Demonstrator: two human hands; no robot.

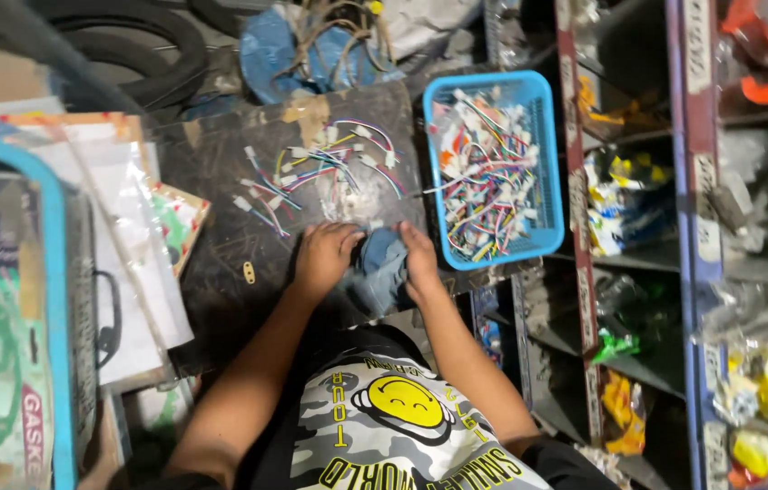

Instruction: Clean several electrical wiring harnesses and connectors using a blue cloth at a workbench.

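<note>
Hands meet at the near edge of a dark work board (221, 263). The left hand (322, 259) and the right hand (420, 263) both close their fingers on a crumpled blue-grey cloth (379, 268), which lies between them. Just beyond the cloth is a loose pile of coloured wire connectors (320, 172). Beside the board, on the right, a blue plastic basket (543, 172) holds many more such wires.
</note>
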